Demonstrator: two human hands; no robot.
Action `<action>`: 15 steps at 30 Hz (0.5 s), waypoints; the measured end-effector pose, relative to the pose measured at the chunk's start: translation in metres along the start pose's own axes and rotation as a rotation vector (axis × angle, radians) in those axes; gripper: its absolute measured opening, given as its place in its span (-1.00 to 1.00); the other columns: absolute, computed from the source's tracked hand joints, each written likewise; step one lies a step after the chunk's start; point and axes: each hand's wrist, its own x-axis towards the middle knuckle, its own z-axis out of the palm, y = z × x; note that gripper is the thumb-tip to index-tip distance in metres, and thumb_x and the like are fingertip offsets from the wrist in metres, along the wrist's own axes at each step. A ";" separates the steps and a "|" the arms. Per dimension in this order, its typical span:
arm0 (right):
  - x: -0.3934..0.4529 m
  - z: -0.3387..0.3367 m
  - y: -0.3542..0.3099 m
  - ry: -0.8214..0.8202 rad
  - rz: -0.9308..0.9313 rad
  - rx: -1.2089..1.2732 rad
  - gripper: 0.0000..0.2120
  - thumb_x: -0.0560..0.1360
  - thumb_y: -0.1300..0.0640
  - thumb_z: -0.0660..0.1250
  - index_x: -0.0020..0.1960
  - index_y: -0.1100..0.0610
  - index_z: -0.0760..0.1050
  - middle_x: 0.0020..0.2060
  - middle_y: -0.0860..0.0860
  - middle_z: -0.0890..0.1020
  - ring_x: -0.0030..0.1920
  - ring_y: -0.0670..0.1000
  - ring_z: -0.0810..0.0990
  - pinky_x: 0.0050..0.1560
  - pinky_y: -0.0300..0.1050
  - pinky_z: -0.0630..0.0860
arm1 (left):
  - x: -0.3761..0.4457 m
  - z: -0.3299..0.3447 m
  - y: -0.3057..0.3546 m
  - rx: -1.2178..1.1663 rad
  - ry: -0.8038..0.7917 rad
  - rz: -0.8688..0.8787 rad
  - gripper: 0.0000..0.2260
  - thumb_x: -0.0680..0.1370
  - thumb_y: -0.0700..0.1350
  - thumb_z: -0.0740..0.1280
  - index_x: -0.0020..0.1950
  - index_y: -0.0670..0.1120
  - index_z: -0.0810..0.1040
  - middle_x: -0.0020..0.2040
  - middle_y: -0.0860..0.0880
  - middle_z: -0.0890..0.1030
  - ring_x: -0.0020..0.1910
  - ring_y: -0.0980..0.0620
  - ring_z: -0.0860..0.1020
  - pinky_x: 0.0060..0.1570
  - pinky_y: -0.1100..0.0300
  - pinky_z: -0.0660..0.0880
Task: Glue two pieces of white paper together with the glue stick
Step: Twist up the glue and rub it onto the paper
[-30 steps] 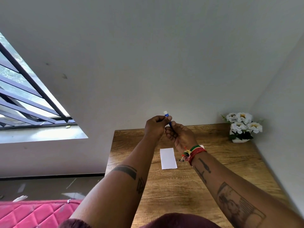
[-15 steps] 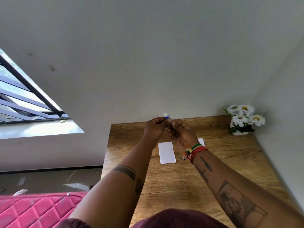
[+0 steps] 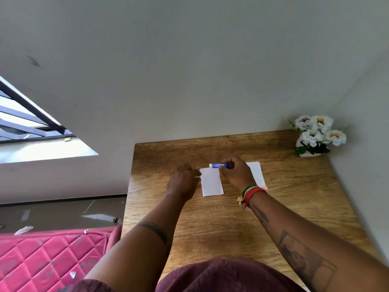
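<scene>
Both hands came down from the air to the brown wooden table (image 3: 210,224). The right hand (image 3: 236,173) now lays the little blue glue stick (image 3: 219,165) sideways over the small white paper (image 3: 211,182). The left hand (image 3: 183,182) let go and rests beside it.

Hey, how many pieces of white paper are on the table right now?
2. One piece of paper lies between the hands on the table. A second piece sits behind the right hand, partly hidden.

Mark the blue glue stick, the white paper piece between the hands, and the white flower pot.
blue glue stick (image 3: 219,165), head view, middle of its barrel.
white paper piece between the hands (image 3: 211,182), head view, centre of the sheet.
white flower pot (image 3: 307,153), head view, its lower rim.
</scene>
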 end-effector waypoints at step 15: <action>0.016 0.037 -0.003 -0.114 -0.206 -0.338 -0.87 0.53 0.13 0.43 0.07 0.04 0.58 -0.02 -0.01 0.67 -0.06 -0.01 0.61 -0.11 -0.20 0.50 | 0.001 0.019 -0.004 0.106 -0.094 0.188 -0.66 0.70 -0.01 0.21 0.48 0.11 0.51 0.17 -0.11 0.53 0.19 -0.18 0.48 0.07 -0.01 0.41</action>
